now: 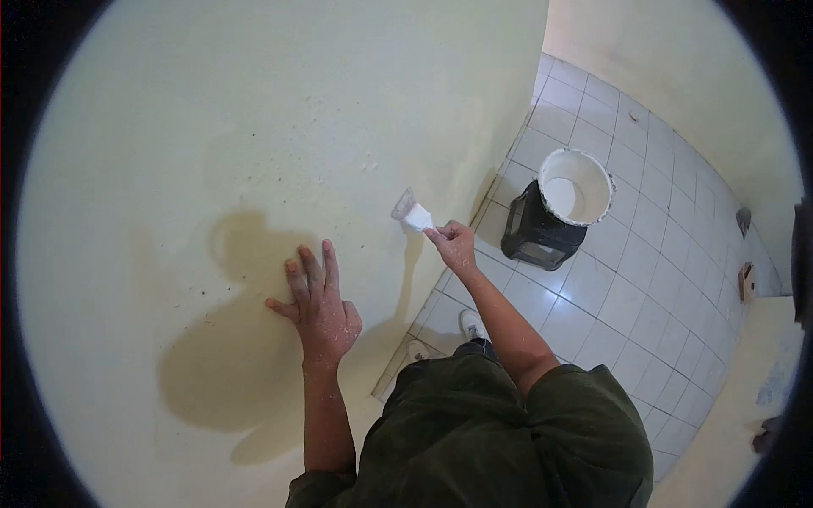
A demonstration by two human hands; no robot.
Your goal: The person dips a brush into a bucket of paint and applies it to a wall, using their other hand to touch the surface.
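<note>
My left hand point(320, 311) lies against the pale wall point(212, 102) with its fingers spread and nothing in them. White specks dot its skin. My right hand point(456, 245) grips the white handle of a scraper point(414, 212), whose flat, greyish blade points up and left, close to the wall; whether it touches the surface I cannot tell. Small chips and dark marks are scattered over the wall above and left of my left hand. My shadow falls on the wall around that hand.
A white bucket point(577, 188) with a crusted rim sits on a black stool point(542, 229) to the right. Pale floor tiles point(593, 292) run below. My shoes stand near the wall's base. Small brown and dark objects lie at the far right.
</note>
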